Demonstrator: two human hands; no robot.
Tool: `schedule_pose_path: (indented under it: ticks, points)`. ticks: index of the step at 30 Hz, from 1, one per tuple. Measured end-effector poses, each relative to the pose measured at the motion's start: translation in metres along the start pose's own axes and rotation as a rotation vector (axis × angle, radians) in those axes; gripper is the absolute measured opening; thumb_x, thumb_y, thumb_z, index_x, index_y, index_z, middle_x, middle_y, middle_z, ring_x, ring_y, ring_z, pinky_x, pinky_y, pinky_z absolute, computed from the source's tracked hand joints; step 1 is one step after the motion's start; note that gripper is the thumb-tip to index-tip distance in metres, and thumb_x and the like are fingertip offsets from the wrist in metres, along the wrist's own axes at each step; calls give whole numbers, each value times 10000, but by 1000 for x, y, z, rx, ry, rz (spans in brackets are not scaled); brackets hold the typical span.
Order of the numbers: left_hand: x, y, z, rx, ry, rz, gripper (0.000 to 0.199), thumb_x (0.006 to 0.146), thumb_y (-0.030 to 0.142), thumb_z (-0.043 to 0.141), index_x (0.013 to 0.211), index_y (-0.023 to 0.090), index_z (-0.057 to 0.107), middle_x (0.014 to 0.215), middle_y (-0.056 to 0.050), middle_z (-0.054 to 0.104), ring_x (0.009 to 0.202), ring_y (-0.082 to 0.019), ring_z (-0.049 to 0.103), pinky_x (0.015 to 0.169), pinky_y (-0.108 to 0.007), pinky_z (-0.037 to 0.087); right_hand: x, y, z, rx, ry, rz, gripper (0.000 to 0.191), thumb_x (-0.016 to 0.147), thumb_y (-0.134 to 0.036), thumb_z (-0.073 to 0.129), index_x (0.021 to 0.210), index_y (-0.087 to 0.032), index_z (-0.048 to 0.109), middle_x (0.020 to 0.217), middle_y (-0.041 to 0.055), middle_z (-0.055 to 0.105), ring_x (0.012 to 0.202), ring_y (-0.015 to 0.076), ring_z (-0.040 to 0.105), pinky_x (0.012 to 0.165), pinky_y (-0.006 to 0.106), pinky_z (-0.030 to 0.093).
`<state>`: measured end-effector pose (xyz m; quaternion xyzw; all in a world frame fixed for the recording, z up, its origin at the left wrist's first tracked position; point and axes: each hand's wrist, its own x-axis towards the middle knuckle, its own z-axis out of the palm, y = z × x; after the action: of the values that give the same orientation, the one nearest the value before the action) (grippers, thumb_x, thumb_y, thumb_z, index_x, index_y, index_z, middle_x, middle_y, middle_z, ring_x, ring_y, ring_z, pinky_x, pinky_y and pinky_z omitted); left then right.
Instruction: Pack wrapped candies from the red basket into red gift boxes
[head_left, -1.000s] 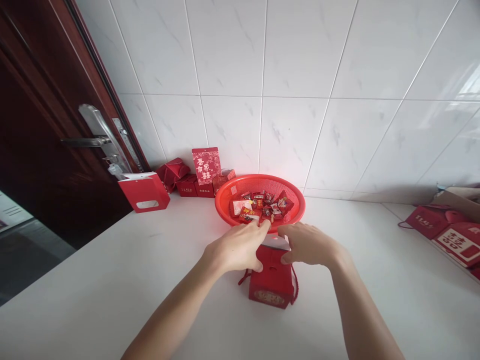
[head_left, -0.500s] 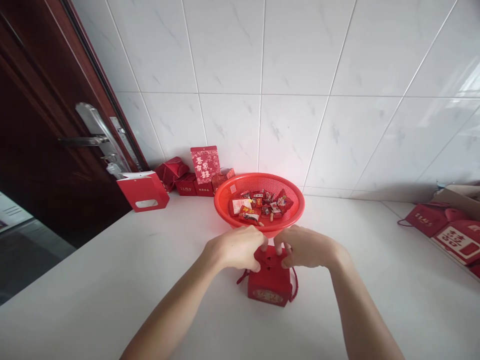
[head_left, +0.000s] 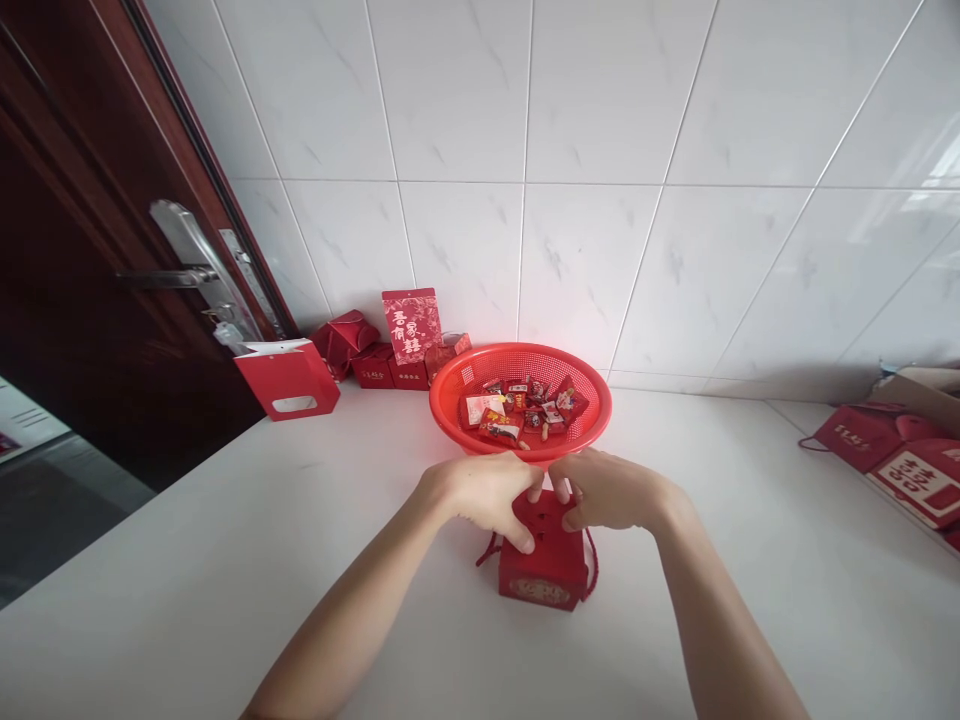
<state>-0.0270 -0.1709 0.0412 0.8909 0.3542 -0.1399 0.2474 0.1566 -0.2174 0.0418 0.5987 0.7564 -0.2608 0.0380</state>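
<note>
A small red gift box [head_left: 541, 570] with a pale gold emblem on its front stands upright on the white tabletop, with slots in its top. My left hand [head_left: 487, 495] grips it from the upper left, thumb pressed on the top and fingers curled over the far edge. From the upper right, my right hand [head_left: 611, 490] holds the same box, with thumb and fingers bent around the top flap. Some fingertips are hidden behind the top. A red twisted cord handle [head_left: 592, 565] hangs at the box's right, and part of it shows at the left.
Just behind my hands sits a red plastic basket [head_left: 600, 425] with wrapped sweets. Several red boxes [head_left: 373, 367] and a white-lined red bag [head_left: 289, 380] stand at the back left. More red packaging [head_left: 855, 437] lies at far right. A tiled wall [head_left: 585, 250] closes the back.
My left thumb has shifted right and slightly down on the box top. Otherwise both hands stay nearly in place on the box; the view has tilted slightly.
</note>
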Motion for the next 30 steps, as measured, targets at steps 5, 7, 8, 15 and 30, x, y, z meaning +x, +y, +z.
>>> schedule_pose_path:
  ticks: [5,7,8,15,30]
  points:
    - [-1,2,-2,-8,-66,-90,518,682,463,788,1106,226,607,1158,-66,650,927,-254,658,551,-279,430,3,1,-2,-32,-10,66,204,732,-247,736,863,-202,586,1001,56,653,776,189,601,539,249,364]
    - [0,1,-2,1,-71,-87,546,689,464,787,1148,233,605,1182,-68,637,962,-258,651,576,-278,436,3,0,-2,-41,-5,78,212,736,-258,742,872,-198,591,1008,61,652,783,193,605,540,251,366]
    - [0,0,-2,6,-75,-88,558,690,467,786,1165,237,604,1192,-69,631,972,-259,648,584,-278,437,3,0,-2,-40,-1,77,221,735,-258,746,886,-196,597,1018,63,654,789,196,608,539,253,366]
    - [3,-1,-2,12,-77,-91,574,687,504,784,1166,240,609,1193,-61,627,979,-260,639,584,-274,425,2,2,-2,-17,-2,63,343,732,-271,780,1036,-196,640,1091,76,667,840,218,634,549,269,379]
    - [3,0,-3,9,-79,-61,544,694,472,793,1152,229,629,1159,-62,663,926,-249,653,561,-269,427,4,-10,0,-106,38,109,243,752,-319,786,897,-202,630,970,72,675,879,263,647,586,278,378]
